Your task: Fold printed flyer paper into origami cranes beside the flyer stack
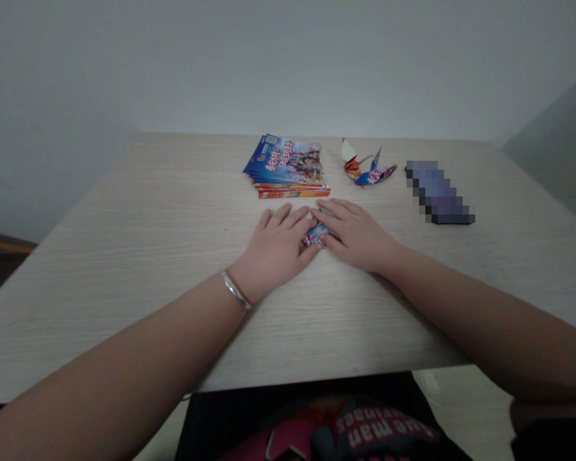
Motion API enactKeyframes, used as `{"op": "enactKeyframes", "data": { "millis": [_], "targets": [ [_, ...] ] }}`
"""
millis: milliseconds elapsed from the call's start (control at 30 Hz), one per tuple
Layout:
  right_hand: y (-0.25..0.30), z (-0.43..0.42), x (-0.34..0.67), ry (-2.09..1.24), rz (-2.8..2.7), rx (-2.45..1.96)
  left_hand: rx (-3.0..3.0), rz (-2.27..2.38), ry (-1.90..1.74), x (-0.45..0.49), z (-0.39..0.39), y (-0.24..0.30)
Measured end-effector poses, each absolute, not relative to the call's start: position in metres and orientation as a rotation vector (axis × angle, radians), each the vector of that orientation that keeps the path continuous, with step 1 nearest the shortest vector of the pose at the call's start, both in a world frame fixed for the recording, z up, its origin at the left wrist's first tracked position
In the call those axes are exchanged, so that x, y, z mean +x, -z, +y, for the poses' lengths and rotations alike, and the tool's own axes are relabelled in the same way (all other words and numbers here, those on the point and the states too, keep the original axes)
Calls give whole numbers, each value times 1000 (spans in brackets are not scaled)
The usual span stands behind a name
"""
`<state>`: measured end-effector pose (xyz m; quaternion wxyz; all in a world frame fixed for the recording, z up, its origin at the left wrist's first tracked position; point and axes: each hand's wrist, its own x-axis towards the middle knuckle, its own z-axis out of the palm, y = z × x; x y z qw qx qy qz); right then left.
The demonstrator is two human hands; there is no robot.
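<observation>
Frame centre: my left hand (279, 248) and right hand (358, 234) lie outspread on an apparently part-folded sheet (315, 237). Upper centre: two paper cranes (374, 176) appear finished; leaflet stack (288, 163) unfolded.

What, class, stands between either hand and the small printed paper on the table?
Nothing visible: the left hand and right hand both touch the paper. The paper stack lies beyond them, out of the way.

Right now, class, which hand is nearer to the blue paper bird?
Right. The right hand lies on the near side of the blue paper bird, apart from it; the left hand is farther off, nearer the person and well to the bird's left.
</observation>
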<state>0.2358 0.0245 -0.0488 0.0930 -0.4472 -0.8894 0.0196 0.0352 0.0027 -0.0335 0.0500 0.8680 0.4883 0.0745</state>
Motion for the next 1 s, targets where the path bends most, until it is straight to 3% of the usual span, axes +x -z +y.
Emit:
{"op": "enactKeyframes", "data": {
  "millis": [1000],
  "targets": [
    [41, 23, 233, -175, -2607, -1450, 2653, 1397, 55, 27, 4, 33]
  ]
}}
